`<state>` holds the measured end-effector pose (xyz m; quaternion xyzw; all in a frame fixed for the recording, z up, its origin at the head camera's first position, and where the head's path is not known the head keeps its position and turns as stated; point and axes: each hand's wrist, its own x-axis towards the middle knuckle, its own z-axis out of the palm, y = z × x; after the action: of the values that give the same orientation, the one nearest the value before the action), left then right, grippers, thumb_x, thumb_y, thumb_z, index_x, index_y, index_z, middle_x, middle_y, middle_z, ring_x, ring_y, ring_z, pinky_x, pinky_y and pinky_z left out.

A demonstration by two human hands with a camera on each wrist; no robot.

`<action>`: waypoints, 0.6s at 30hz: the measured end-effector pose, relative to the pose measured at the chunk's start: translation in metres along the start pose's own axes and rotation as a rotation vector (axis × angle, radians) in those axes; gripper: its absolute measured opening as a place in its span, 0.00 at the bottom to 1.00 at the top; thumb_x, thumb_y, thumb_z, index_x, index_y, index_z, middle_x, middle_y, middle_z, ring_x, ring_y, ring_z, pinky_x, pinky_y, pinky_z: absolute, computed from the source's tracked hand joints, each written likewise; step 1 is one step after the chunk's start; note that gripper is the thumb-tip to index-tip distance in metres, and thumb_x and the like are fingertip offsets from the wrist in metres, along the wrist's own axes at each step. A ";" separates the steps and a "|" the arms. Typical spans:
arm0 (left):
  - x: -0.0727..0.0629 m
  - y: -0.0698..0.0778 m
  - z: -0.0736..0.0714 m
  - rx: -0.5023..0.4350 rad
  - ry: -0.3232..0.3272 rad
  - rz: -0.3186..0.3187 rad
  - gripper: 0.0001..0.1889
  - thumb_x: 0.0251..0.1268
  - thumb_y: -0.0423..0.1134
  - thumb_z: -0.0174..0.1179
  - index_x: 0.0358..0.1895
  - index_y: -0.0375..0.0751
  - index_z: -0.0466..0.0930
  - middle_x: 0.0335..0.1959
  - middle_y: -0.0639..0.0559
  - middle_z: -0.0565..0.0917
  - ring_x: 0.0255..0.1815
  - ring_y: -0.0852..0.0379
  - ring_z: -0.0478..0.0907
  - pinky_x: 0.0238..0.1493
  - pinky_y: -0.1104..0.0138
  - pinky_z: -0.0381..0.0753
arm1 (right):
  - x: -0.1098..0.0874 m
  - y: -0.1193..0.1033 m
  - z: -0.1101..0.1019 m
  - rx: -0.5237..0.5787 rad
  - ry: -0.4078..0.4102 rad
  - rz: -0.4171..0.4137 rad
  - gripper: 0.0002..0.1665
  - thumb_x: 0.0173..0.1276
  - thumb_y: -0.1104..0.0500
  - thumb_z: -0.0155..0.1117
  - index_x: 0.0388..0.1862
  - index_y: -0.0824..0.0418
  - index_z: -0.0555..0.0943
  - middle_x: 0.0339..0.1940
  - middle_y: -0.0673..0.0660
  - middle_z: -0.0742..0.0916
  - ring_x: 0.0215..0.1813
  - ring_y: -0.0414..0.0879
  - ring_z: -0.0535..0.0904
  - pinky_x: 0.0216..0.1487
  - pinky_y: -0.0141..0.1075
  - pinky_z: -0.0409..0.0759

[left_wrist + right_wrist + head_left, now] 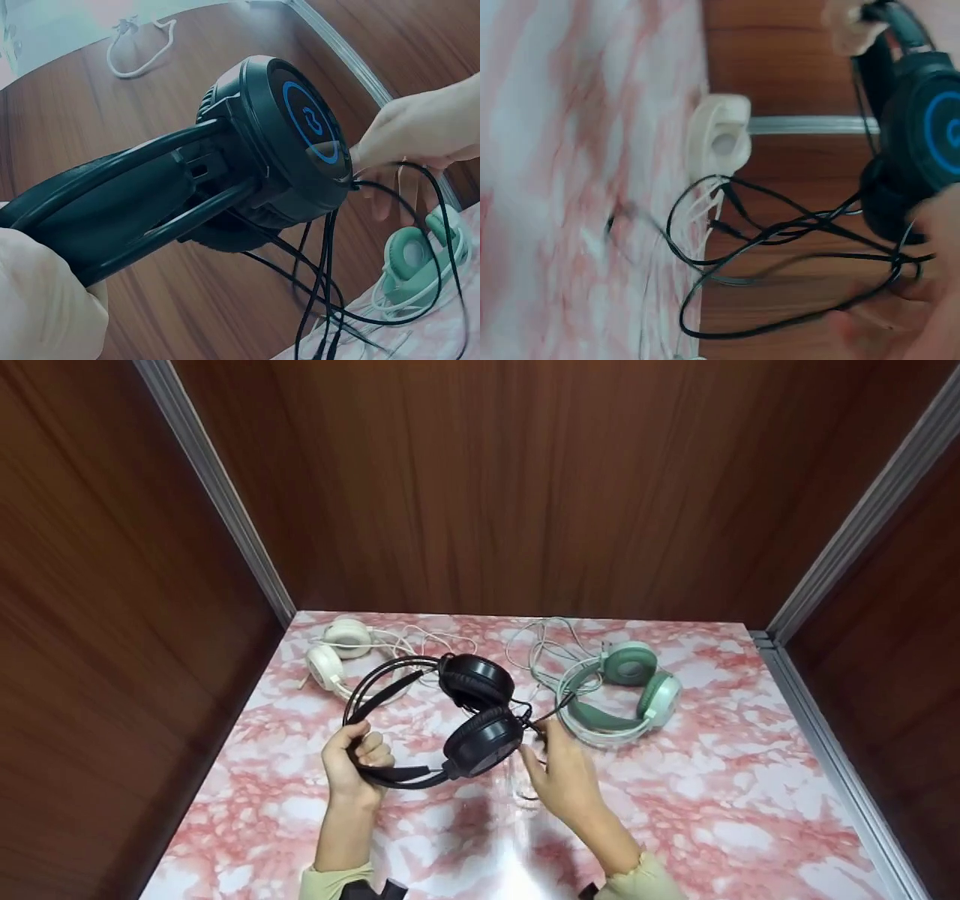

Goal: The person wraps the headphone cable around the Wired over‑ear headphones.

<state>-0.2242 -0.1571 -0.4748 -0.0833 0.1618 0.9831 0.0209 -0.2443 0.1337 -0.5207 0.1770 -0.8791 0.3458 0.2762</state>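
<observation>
Black over-ear headphones [484,744] are held above the table, ear cups to the right. My left hand [354,761] grips their headband, fingers wrapped round it. Beside the lower ear cup, my right hand [568,780] has bent fingers at the black cable [780,229], which loops past them. In the left wrist view, a blue ring and logo mark the outer ear cup [307,124], and several black strands hang below it. The right hand [424,124] shows behind that cup with a strand crossing its fingers. Its grip is partly hidden by the hand itself.
White headphones [349,637] with a loose cable lie at the table's back left. Green and white headphones [630,664] lie at the right, their cable coiled behind. The pink marbled table [720,810] is bounded by brown wood-grain panels [480,487] and metal rails [817,757].
</observation>
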 end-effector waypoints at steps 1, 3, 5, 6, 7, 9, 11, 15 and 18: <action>0.000 0.000 0.000 0.010 -0.003 0.001 0.16 0.64 0.31 0.42 0.16 0.44 0.62 0.11 0.59 0.55 0.10 0.67 0.51 0.10 0.77 0.57 | 0.000 0.002 -0.002 0.038 -0.048 0.030 0.08 0.64 0.64 0.65 0.41 0.61 0.77 0.26 0.51 0.81 0.24 0.44 0.76 0.25 0.40 0.77; -0.002 0.003 -0.001 0.038 -0.006 0.007 0.16 0.65 0.31 0.40 0.17 0.45 0.61 0.11 0.59 0.55 0.11 0.67 0.51 0.10 0.77 0.57 | 0.005 0.008 -0.012 0.082 -0.112 0.072 0.07 0.66 0.67 0.63 0.42 0.63 0.78 0.27 0.52 0.82 0.25 0.44 0.77 0.27 0.39 0.79; -0.003 0.007 -0.004 0.069 -0.007 0.020 0.16 0.67 0.31 0.39 0.19 0.45 0.60 0.11 0.59 0.55 0.11 0.66 0.51 0.10 0.77 0.58 | 0.013 0.018 -0.026 0.097 -0.131 0.159 0.06 0.70 0.67 0.59 0.43 0.64 0.80 0.26 0.54 0.83 0.26 0.47 0.78 0.29 0.41 0.80; -0.004 0.009 -0.005 0.084 -0.010 0.025 0.16 0.68 0.31 0.39 0.19 0.46 0.60 0.12 0.59 0.55 0.11 0.66 0.51 0.10 0.77 0.58 | 0.017 0.024 -0.034 0.074 -0.133 0.207 0.06 0.71 0.65 0.57 0.43 0.64 0.80 0.27 0.55 0.83 0.27 0.49 0.79 0.30 0.44 0.80; -0.005 0.012 -0.007 0.088 -0.021 0.024 0.16 0.68 0.31 0.39 0.19 0.46 0.60 0.12 0.59 0.54 0.11 0.66 0.51 0.11 0.77 0.58 | 0.021 0.032 -0.042 0.043 -0.128 0.244 0.08 0.72 0.64 0.56 0.44 0.65 0.80 0.28 0.57 0.83 0.29 0.51 0.80 0.32 0.47 0.80; -0.005 0.018 -0.013 0.070 -0.067 0.008 0.16 0.66 0.30 0.41 0.19 0.45 0.62 0.13 0.60 0.53 0.12 0.66 0.50 0.12 0.77 0.58 | 0.028 0.048 -0.058 -0.046 -0.110 0.331 0.11 0.73 0.62 0.54 0.48 0.66 0.80 0.28 0.62 0.84 0.29 0.57 0.81 0.31 0.53 0.79; -0.006 0.025 -0.019 0.013 -0.138 -0.028 0.14 0.65 0.29 0.42 0.19 0.43 0.65 0.15 0.60 0.51 0.13 0.66 0.49 0.13 0.77 0.58 | 0.032 0.068 -0.069 -0.129 -0.115 0.398 0.13 0.74 0.60 0.52 0.50 0.65 0.79 0.30 0.66 0.84 0.30 0.62 0.80 0.30 0.56 0.77; -0.006 0.037 -0.031 -0.133 -0.240 -0.114 0.09 0.62 0.30 0.45 0.24 0.36 0.70 0.17 0.61 0.49 0.15 0.67 0.48 0.16 0.77 0.57 | 0.029 0.112 -0.085 -0.177 -0.057 0.563 0.15 0.71 0.62 0.47 0.49 0.68 0.77 0.41 0.73 0.83 0.41 0.70 0.79 0.35 0.61 0.74; -0.005 0.043 -0.034 -0.177 -0.231 -0.120 0.07 0.61 0.30 0.47 0.25 0.34 0.70 0.17 0.61 0.50 0.15 0.67 0.49 0.16 0.76 0.58 | 0.024 0.138 -0.097 -0.032 0.095 0.744 0.18 0.68 0.65 0.43 0.48 0.73 0.76 0.48 0.74 0.81 0.52 0.69 0.75 0.48 0.60 0.71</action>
<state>-0.2169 -0.2089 -0.4923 0.0191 0.0659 0.9935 0.0907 -0.2968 0.2957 -0.5175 -0.1753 -0.8747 0.4167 0.1750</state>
